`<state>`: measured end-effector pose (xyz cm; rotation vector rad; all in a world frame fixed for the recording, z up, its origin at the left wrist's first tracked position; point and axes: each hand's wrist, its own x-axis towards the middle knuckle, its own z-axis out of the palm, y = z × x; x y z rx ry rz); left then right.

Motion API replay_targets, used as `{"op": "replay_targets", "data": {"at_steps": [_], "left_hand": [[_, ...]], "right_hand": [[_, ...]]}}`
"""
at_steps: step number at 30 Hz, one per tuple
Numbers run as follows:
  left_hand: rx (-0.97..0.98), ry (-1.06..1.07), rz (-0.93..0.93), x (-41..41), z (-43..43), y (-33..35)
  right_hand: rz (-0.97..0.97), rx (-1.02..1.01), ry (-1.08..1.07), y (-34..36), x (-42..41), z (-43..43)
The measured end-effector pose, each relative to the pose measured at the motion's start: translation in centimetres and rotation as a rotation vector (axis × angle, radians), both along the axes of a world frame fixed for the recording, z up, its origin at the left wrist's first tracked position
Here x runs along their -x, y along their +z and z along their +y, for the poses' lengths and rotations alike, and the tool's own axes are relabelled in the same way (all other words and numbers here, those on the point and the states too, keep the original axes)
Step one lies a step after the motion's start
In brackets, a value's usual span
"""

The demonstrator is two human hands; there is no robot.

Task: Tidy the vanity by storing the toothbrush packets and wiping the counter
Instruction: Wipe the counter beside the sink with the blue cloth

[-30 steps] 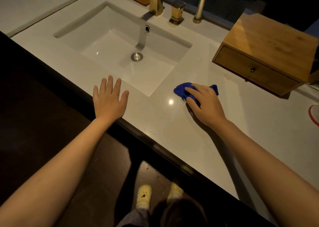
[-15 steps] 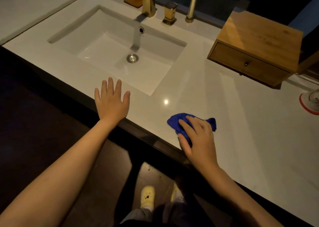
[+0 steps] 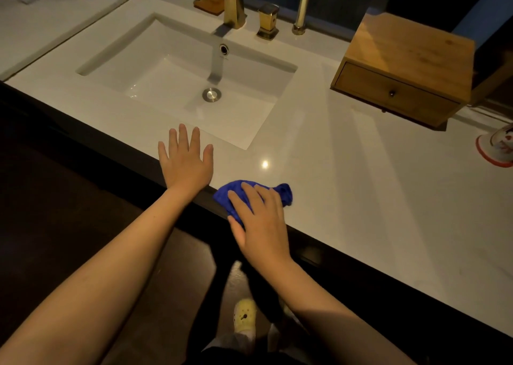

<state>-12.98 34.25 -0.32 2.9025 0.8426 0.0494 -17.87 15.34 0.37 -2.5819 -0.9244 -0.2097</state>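
Observation:
A crumpled blue cloth [image 3: 283, 192] lies on the white counter [image 3: 361, 187] at its front edge, just right of the sink. My right hand [image 3: 258, 220] presses down on the cloth with fingers spread over it. My left hand [image 3: 186, 159] rests flat and open on the counter rim in front of the sink [image 3: 177, 73], fingers apart, holding nothing. A wooden drawer box [image 3: 402, 67] with a small knob stands at the back right, its drawer closed. No toothbrush packets are visible.
A gold faucet [image 3: 234, 2] with gold fittings stands behind the sink. A red-and-white object [image 3: 497, 151] sits at the right edge of the counter. The counter's dark front edge runs diagonally; my feet in yellow shoes [image 3: 244, 317] show below.
My right hand has dragged the blue cloth from beside the sink's corner toward me and leftward to the counter's front edge. My left hand has stayed flat in place.

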Motion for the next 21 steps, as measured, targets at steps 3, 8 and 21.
{"op": "replay_targets", "data": {"at_steps": [3, 8, 21], "left_hand": [[0.012, -0.004, 0.016, 0.0, 0.1, 0.0], [0.006, -0.003, 0.037, -0.1, 0.1, 0.0], [-0.012, 0.023, 0.007, -0.1, -0.2, 0.0]], "right_hand": [[-0.027, 0.015, 0.106, 0.2, -1.8, 0.5], [0.029, -0.026, 0.052, 0.5, -6.3, -1.5], [0.158, 0.242, -0.089, 2.5, -25.4, -3.4]]}}
